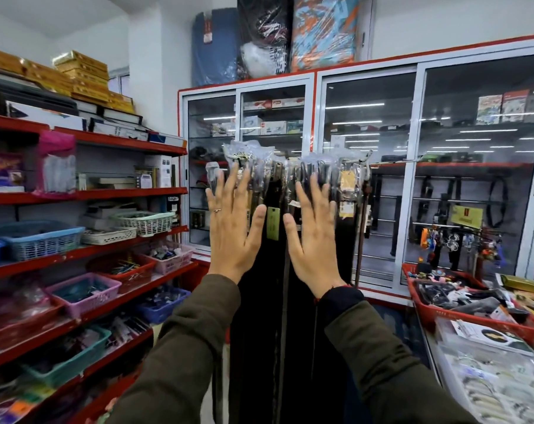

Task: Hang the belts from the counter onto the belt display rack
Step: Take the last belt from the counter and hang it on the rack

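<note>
A belt display rack [356, 162] stands straight ahead, its hooks crowded with several dark belts [278, 301] that hang down to the floor, their buckles wrapped in clear plastic, with paper tags among them. My left hand [230, 228] is raised flat in front of the left side of the hanging belts, fingers spread, holding nothing. My right hand [313, 237] is raised the same way on the right side, palm toward the belts. Whether the palms touch the belts I cannot tell. No counter belts are in view.
Red shelves [85, 249] with plastic baskets of small goods run along the left. A glass-door cabinet [412, 166] stands behind the rack. At the right a red basket [428, 313] of items and a display of packaged goods [489, 381] sit close by.
</note>
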### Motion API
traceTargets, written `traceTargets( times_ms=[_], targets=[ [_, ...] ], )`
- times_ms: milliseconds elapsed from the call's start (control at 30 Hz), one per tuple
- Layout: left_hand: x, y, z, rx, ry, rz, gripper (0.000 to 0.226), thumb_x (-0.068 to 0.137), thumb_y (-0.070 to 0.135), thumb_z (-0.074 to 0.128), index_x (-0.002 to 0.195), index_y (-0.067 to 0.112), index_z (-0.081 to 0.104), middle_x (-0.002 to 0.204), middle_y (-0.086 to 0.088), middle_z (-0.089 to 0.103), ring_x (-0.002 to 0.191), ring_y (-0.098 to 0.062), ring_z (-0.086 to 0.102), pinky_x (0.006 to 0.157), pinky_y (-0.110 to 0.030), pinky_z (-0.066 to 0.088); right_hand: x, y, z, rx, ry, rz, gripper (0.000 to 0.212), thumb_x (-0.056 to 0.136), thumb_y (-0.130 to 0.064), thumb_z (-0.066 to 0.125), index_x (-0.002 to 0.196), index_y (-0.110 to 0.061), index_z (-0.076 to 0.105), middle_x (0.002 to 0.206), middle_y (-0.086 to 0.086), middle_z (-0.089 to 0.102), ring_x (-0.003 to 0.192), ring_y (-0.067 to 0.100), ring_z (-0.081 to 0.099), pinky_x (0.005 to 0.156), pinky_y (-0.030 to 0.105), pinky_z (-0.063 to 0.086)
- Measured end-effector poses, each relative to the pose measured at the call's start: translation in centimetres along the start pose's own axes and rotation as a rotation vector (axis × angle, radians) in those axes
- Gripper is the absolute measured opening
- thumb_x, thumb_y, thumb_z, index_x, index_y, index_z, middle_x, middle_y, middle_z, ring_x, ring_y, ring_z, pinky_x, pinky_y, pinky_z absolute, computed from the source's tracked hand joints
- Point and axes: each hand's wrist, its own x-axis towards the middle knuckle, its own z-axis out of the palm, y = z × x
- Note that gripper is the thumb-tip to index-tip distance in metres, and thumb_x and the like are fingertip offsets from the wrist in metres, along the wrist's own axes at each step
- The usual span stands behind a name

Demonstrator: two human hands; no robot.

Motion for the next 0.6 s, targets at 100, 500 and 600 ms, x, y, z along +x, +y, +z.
traceTargets(
  times_ms=[100,500,600],
  targets=[
    [-0.2,-2.4,-1.5,-0.054,-0.072,-0.028,0.072,0.102,0.059,0.018,0.163,0.021,0.012,0.173,0.005,0.003,0.159,-0.012,-0.007,0.128,-0.052,-0.003,0.4,-1.7,2.3,-0.007,-0.088,-0.067,0.058,0.107,-0.029,0.039,0.160,-0.024,0.018,0.171,-0.005,0.004,0.158,0.017,-0.009,0.129,0.049,0.002],
    [0.6,-8.4,-1.7,0.027,-0.393,0.073,0.071,0.103,0.060,0.021,0.163,0.029,-0.001,0.171,0.015,-0.004,0.157,-0.006,-0.014,0.130,-0.043,-0.001,1.6,-1.7,6.8,-0.313,-0.316,-0.139,0.072,0.096,-0.032,0.034,0.161,-0.029,0.004,0.171,-0.010,-0.003,0.158,0.021,-0.009,0.126,0.055,0.006],
    [0.6,-8.5,-1.5,-0.006,-0.386,0.078,0.070,0.103,0.058,0.024,0.163,0.030,-0.001,0.171,0.016,-0.003,0.157,-0.007,-0.012,0.130,-0.042,0.000,1.6,-1.9,7.0,-0.337,-0.317,-0.131,0.072,0.097,-0.032,0.035,0.161,-0.027,0.003,0.171,-0.008,-0.003,0.158,0.022,-0.009,0.126,0.056,0.008]
  ],
)
